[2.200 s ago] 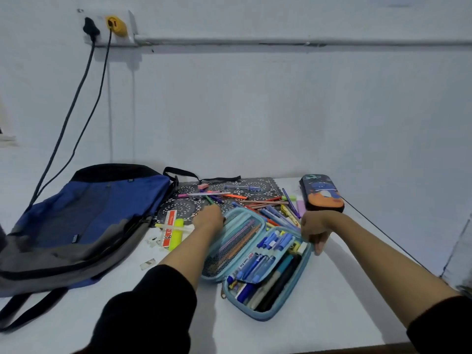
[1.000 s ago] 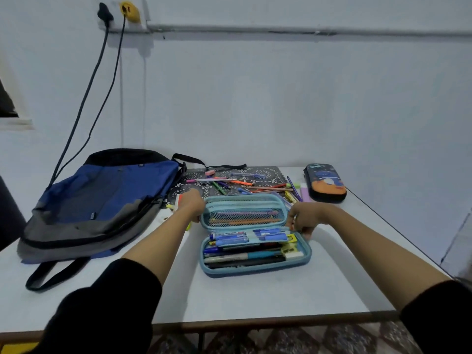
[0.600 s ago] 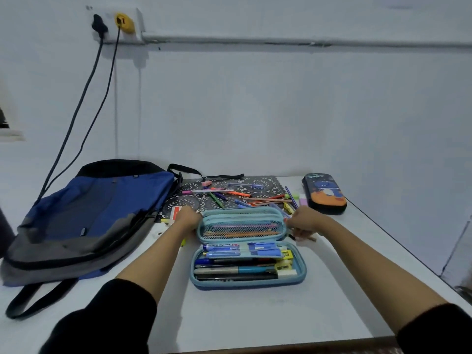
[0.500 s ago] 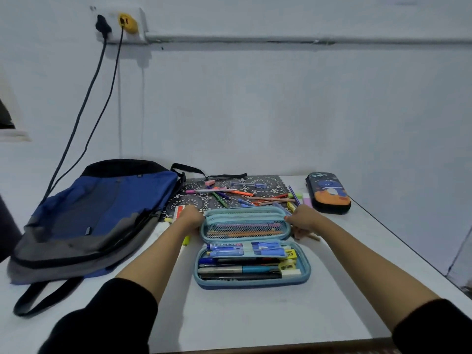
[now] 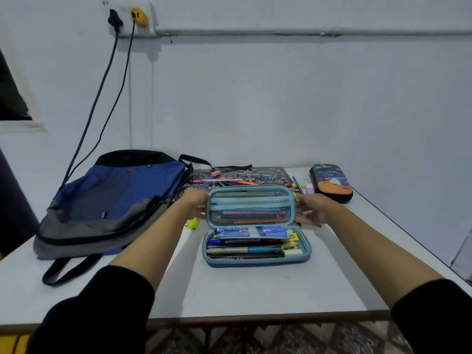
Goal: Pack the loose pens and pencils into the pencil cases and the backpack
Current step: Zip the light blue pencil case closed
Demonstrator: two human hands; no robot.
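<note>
A light blue pencil case (image 5: 256, 263) lies open mid-table, its base full of pens and markers. Its mesh-pocket lid (image 5: 251, 206) stands raised, with pencils inside the pockets. My left hand (image 5: 195, 204) grips the lid's left edge and my right hand (image 5: 310, 209) holds its right edge. Loose pens and pencils (image 5: 231, 181) lie behind the lid on a patterned black notebook (image 5: 273, 172). A blue and grey backpack (image 5: 109, 203) lies flat at the left. A second, dark pencil case with an orange print (image 5: 330, 182) sits closed at the back right.
A yellow highlighter (image 5: 192, 223) lies beside my left wrist. Two cables (image 5: 102, 93) hang from a wall socket down behind the backpack. The backpack strap (image 5: 65, 273) trails toward the table's front edge (image 5: 255, 318). The right edge (image 5: 408, 238) runs diagonally.
The case was turned square to me and drawn nearer. Both hands have lifted the lid from lying flat to standing upright.
</note>
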